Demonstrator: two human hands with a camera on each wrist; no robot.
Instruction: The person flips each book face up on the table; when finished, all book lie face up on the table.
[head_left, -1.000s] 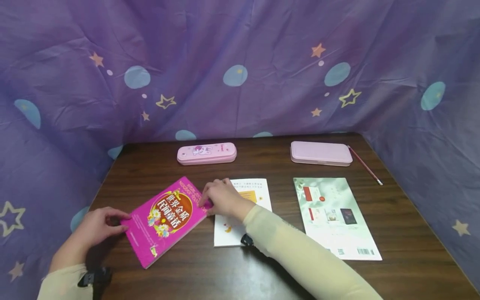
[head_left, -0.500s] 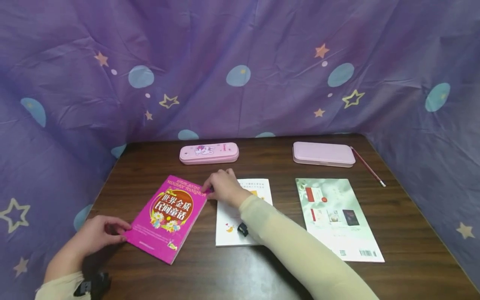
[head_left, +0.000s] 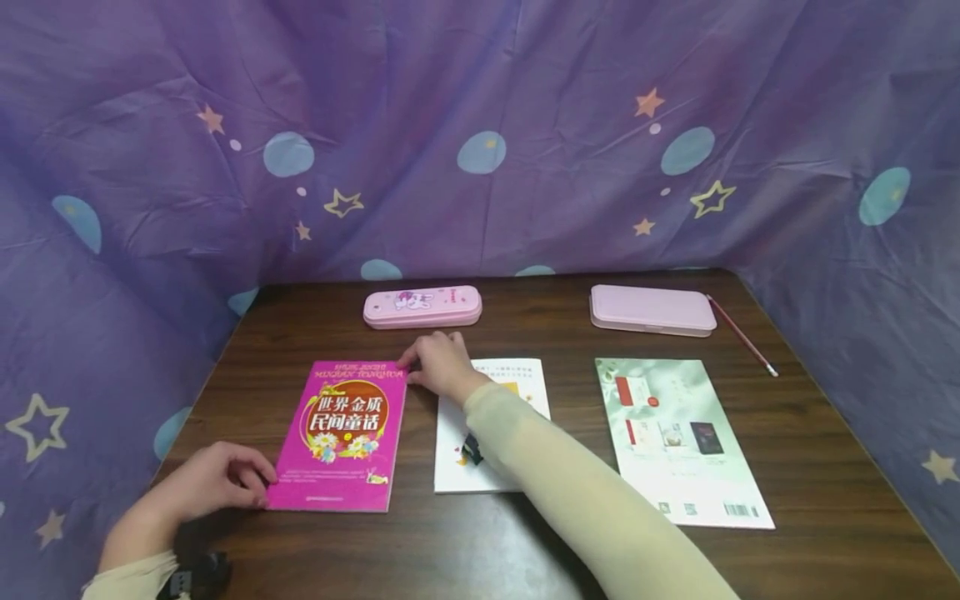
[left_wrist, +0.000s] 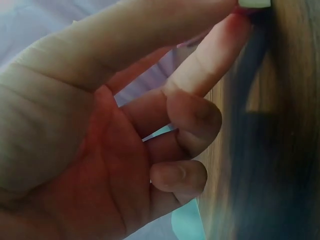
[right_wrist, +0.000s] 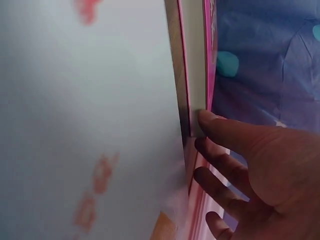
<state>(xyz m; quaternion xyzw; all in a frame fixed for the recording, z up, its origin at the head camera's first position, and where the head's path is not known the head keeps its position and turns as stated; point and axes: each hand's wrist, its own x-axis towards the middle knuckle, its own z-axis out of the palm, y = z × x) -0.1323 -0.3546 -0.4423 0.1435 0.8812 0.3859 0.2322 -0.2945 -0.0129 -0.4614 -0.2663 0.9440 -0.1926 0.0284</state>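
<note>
A pink paperback book [head_left: 341,467] with a red oval on its cover lies almost square on the table, left of centre. My left hand [head_left: 213,483] pinches its near left corner between thumb and index finger. In the left wrist view only a small bit of the book [left_wrist: 254,3] shows at the fingertips, the other fingers curled toward the palm. At the far right corner my right hand [head_left: 442,364] holds the book by thumb and forefinger. The right wrist view shows that thumb on the page edge of the book [right_wrist: 197,65].
Under my right forearm lies a white booklet [head_left: 450,471], partly covered. A pale green magazine [head_left: 675,475] is to its right. Along the back stand a pink rabbit pencil case [head_left: 422,308], a plain pink case [head_left: 652,310] and a pencil [head_left: 742,335]. A purple curtain [head_left: 525,83] hangs behind the table.
The pink book has turned counterclockwise from a slant to nearly straight, both hands staying at its corners. My left hand has come slightly nearer the front edge.
</note>
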